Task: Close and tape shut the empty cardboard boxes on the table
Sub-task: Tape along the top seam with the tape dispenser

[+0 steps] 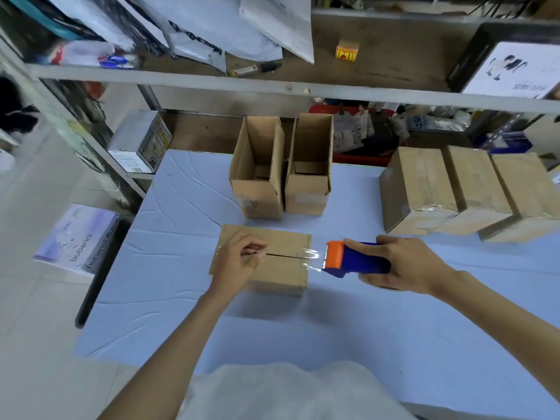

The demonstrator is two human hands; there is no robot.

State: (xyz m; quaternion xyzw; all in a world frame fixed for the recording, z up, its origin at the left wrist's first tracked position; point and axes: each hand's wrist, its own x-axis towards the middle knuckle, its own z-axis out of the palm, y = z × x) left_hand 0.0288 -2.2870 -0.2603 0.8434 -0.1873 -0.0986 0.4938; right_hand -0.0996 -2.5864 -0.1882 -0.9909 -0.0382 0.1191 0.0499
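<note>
A closed cardboard box (281,268) lies in the middle of the table with its top seam running left to right. My left hand (239,262) rests on the left part of the lid, its fingers loosely curled over the seam. My right hand (403,263) grips a blue and orange tape dispenser (351,259) just off the box's right edge. A strip of clear tape (312,257) stretches from the dispenser onto the right end of the seam. Behind it stand two open boxes (257,174) (309,168). Three taped boxes (472,192) sit at the right.
The table (169,283) has a light blue cover. A metal shelf rail (212,83) crosses above the far side, with mailer bags and small items on it. A printed white carton (75,237) lies off the left edge, and another carton (139,140) sits at the back left.
</note>
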